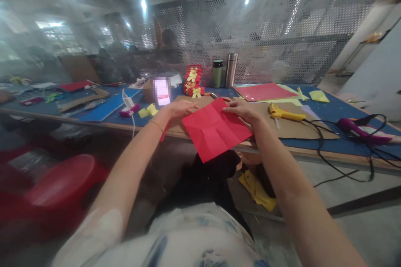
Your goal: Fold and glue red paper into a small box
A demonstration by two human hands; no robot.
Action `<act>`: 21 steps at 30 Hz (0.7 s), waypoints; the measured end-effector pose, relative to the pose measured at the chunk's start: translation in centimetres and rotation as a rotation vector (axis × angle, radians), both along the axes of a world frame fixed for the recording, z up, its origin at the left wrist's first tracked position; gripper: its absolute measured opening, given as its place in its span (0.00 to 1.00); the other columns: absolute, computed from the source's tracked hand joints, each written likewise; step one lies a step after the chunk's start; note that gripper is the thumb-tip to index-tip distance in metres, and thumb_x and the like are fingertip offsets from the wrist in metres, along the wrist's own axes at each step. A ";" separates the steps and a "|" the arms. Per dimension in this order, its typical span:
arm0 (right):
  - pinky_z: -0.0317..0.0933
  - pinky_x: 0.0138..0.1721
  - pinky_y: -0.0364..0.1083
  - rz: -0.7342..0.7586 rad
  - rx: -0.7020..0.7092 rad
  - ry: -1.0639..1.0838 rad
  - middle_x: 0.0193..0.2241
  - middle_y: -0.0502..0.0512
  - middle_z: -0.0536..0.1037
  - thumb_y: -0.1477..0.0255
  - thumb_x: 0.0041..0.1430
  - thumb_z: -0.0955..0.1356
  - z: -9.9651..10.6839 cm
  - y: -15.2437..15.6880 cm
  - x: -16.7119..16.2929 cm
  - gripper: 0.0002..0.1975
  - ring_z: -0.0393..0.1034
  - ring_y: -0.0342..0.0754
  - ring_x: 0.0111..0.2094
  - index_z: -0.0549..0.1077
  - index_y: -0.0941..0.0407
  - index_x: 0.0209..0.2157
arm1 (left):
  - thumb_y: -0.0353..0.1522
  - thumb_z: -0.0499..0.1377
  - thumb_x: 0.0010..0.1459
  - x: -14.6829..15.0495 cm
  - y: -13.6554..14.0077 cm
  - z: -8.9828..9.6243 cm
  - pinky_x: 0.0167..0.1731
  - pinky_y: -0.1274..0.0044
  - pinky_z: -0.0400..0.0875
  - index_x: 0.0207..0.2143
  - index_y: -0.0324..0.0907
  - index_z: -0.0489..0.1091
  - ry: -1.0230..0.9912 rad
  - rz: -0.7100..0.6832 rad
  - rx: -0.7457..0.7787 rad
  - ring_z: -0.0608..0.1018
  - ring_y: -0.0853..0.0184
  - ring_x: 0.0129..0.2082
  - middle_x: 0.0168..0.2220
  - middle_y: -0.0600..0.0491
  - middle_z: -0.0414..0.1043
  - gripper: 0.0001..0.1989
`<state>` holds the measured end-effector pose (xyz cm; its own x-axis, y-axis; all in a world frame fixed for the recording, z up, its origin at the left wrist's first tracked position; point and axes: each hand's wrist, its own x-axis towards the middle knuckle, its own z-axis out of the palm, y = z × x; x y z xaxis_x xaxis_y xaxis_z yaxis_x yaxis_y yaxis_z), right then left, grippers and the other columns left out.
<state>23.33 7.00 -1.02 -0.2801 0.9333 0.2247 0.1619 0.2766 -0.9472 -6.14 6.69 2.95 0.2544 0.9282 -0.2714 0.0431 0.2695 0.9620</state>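
A square sheet of red paper (216, 129) with fold creases crossing its middle is held tilted over the table's front edge. My right hand (242, 110) pinches it at the upper right edge, thumb on top. My left hand (181, 109) is beside the sheet's upper left edge, fingers loosely stretched towards it; contact there is unclear. Below my left wrist a narrow bit of red (165, 130) shows, mostly hidden. Under the hands lies a cardboard sheet (263, 119). Just beyond the red paper is a partly hidden tool (214, 95), perhaps scissors.
A yellow glue gun (286, 114) lies right, its black cord trailing to a purple power strip (363, 130). At the back stand red-and-gold paper decorations (193, 80), a green bottle (217, 74), a steel flask (231, 71) and a lit phone (161, 91). A red stool (64, 179) is left.
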 end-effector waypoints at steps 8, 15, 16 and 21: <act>0.60 0.20 0.43 -0.085 -0.020 0.134 0.19 0.49 0.75 0.55 0.37 0.79 -0.5 1.0 0.3 0.21 0.66 0.43 0.20 0.74 0.55 0.24 | 0.34 0.66 0.62 0.2 -5.1 -2.6 0.31 0.78 0.74 0.29 0.40 0.73 -0.248 0.313 0.139 0.73 0.72 0.20 0.18 0.55 0.68 0.10; 0.60 0.21 0.43 -0.065 0.018 0.111 0.19 0.49 0.75 0.56 0.39 0.79 -0.6 0.6 0.0 0.19 0.67 0.44 0.20 0.73 0.55 0.21 | 0.21 0.75 0.42 3.0 -4.7 -4.8 0.52 0.65 0.73 0.42 0.38 0.75 -0.216 0.490 0.238 0.81 0.57 0.44 0.40 0.42 0.80 0.23; 0.60 0.21 0.43 -0.055 0.022 0.106 0.19 0.49 0.74 0.56 0.39 0.79 -0.5 0.5 -0.1 0.19 0.66 0.44 0.20 0.73 0.55 0.21 | 0.20 0.75 0.38 3.2 -4.2 -4.9 0.56 0.64 0.70 0.44 0.39 0.74 -0.204 0.541 0.256 0.79 0.53 0.52 0.44 0.41 0.79 0.28; 0.61 0.24 0.43 -0.016 0.049 0.113 0.22 0.50 0.77 0.55 0.39 0.79 0.0 0.1 -0.1 0.19 0.67 0.43 0.23 0.75 0.55 0.24 | 0.15 0.73 0.32 3.3 -2.7 -5.1 0.64 0.62 0.60 0.44 0.42 0.73 -0.147 0.647 0.305 0.66 0.46 0.66 0.50 0.41 0.76 0.35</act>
